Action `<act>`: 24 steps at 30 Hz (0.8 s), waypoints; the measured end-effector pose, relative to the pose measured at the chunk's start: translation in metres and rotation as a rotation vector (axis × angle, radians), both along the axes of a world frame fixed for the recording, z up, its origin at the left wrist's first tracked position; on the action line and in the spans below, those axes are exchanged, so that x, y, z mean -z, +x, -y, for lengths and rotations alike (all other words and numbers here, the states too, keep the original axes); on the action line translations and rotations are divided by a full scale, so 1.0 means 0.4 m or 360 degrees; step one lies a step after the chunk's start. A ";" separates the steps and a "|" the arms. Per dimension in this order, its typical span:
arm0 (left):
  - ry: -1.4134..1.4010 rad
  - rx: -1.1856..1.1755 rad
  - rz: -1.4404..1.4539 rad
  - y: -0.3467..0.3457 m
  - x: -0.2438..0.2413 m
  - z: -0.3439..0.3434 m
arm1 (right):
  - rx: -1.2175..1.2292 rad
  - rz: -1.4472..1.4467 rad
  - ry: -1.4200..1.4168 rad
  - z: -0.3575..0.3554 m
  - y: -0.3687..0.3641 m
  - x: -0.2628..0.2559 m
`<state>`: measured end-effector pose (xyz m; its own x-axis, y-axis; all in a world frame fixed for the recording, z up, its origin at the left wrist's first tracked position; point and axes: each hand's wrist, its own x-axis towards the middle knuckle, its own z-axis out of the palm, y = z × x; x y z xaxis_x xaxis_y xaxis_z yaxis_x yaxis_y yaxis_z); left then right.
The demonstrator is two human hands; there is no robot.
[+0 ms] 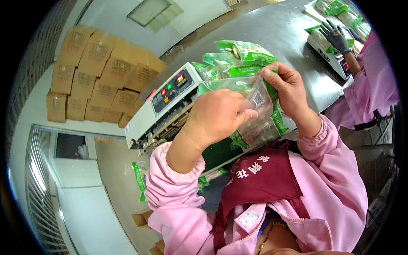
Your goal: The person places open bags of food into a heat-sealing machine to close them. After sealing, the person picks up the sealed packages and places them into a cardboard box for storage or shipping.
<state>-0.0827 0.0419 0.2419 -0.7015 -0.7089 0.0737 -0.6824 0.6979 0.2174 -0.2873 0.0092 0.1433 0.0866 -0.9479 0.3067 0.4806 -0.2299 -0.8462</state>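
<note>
A clear plastic bag with green printing (259, 124) is in front of my chest, a barcode patch showing near its upper edge. At the bag's upper right corner, my right hand (285, 87) pinches the film between thumb and fingers. My left hand (216, 116) grips the upper left part of the same bag, its fingertips partly hidden and slightly blurred. Directly left of the bag stands a band sealing machine (173, 92) with lit displays and buttons. My left hand and forearm cover part of its sealing track. Pale contents show dimly through the film.
Several filled green-printed bags (242, 57) lie on the steel table (287, 32) beyond my hands. At right, a co-worker's gloved hand (336, 36) touches a bag on a scale (342, 65). Stacked cardboard boxes (102, 73) line the wall. Another bag (138, 181) appears low at left.
</note>
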 end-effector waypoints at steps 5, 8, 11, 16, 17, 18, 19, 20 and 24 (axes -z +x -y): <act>-0.0832 -0.0826 -0.1199 0.134 0.107 -0.058 | 0.0010 0.0038 0.0072 -0.010 -0.017 -0.004; -0.0079 -0.0886 -0.2274 0.122 0.248 -0.072 | -0.0005 0.0040 0.0057 -0.005 -0.005 0.008; 0.0119 -0.1009 -0.2471 0.077 0.309 -0.064 | 0.0012 0.0072 0.0096 0.000 -0.015 0.012; 0.0167 -0.1103 -0.2752 0.085 0.316 -0.089 | 0.0047 0.0026 0.0253 -0.041 -0.028 -0.031; 0.0206 -0.1192 -0.2744 0.087 0.308 -0.088 | 0.0049 -0.0044 0.0334 -0.031 -0.024 -0.035; 0.0249 -0.1279 -0.2737 0.090 0.298 -0.087 | 0.0054 -0.0118 0.0415 -0.022 -0.018 -0.040; 0.0311 -0.1349 -0.2721 0.088 0.291 -0.074 | 0.0082 -0.0185 0.0497 -0.008 -0.022 -0.045; 0.0509 -0.1394 -0.2722 0.093 0.305 -0.052 | 0.0029 -0.0207 0.0519 0.030 -0.018 -0.016; 0.0651 -0.1378 -0.2753 0.109 0.401 0.035 | -0.0002 -0.0049 0.0787 0.115 0.001 0.054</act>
